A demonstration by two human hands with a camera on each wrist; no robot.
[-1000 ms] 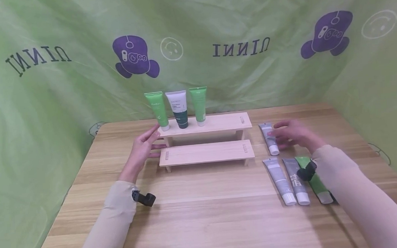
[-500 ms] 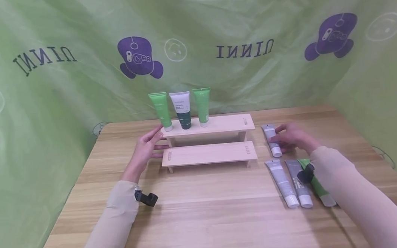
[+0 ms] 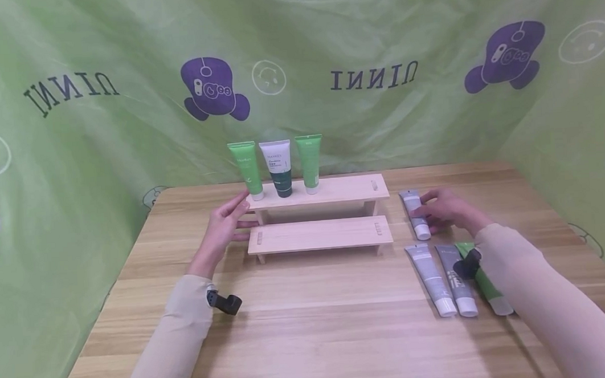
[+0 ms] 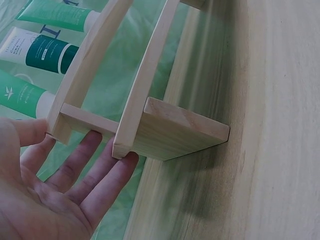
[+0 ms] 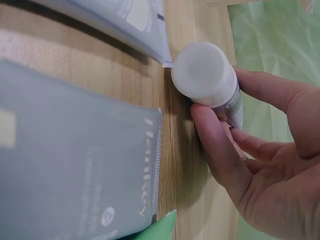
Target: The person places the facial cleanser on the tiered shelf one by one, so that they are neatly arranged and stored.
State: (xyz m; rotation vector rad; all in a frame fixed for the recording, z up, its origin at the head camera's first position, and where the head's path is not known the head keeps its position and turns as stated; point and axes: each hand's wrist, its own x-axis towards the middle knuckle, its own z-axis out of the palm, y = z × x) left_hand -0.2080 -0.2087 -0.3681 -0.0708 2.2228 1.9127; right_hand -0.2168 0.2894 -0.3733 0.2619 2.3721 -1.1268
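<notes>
A two-tier wooden rack stands mid-table, with an upper board (image 3: 341, 190) and a lower board (image 3: 320, 235). My left hand (image 3: 219, 230) touches the rack's left end with fingers extended; in the left wrist view the thumb and fingertips (image 4: 110, 180) meet the board ends. On the upper board stand a green tube (image 3: 249, 169), a white and dark green tube (image 3: 279, 159) and another green tube (image 3: 309, 160), caps down. To the right of the rack, my right hand (image 3: 449, 208) pinches a grey squeeze tube (image 3: 420, 227), its white cap (image 5: 200, 70) facing the right wrist camera.
In front of the right hand lie a light grey tube (image 3: 430, 279), a darker grey tube (image 3: 456, 281) and a green tube (image 3: 487, 288) partly under the right sleeve (image 3: 522, 269). Behind the wooden table (image 3: 310, 342) hangs a green printed curtain (image 3: 294, 35).
The whole head view has shifted slightly. The right thumb and fingers have come closer round the grey tube, which stays in place. My left hand keeps its position at the rack.
</notes>
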